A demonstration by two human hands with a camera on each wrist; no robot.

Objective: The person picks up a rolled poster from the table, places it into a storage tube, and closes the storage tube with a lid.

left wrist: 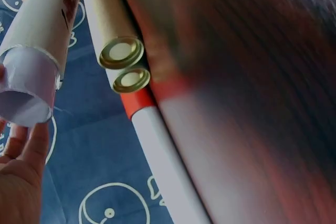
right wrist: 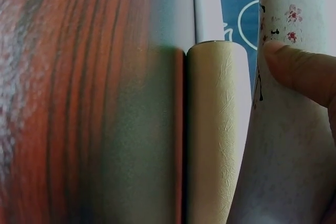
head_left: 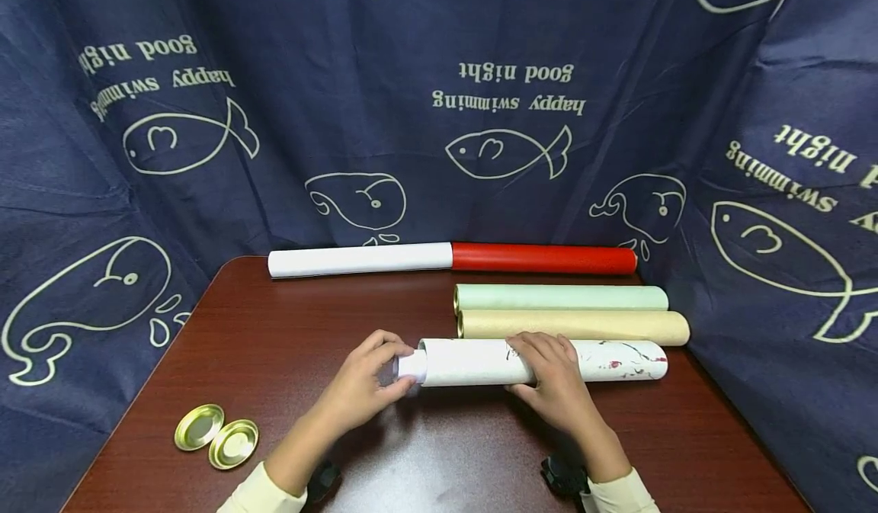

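A white cardboard tube (head_left: 466,362) with a red blossom print lies across the front of the table. My right hand (head_left: 555,376) grips it around the middle; in the right wrist view the thumb (right wrist: 299,69) lies along its printed side. Out of the tube's uncapped left end sticks a rolled sheet of white paper (head_left: 411,365). My left hand (head_left: 363,383) pinches that roll between thumb and fingers, right at the tube's rim. The left wrist view shows the hollow end of the paper roll (left wrist: 26,87) projecting from the tube.
Two gold metal caps (head_left: 199,427) lie at the table's front left. Behind the white tube are a cream tube (head_left: 576,327) and a pale green tube (head_left: 562,297). A long red and white roll (head_left: 542,258) lies along the back edge, before a blue curtain (head_left: 384,117).
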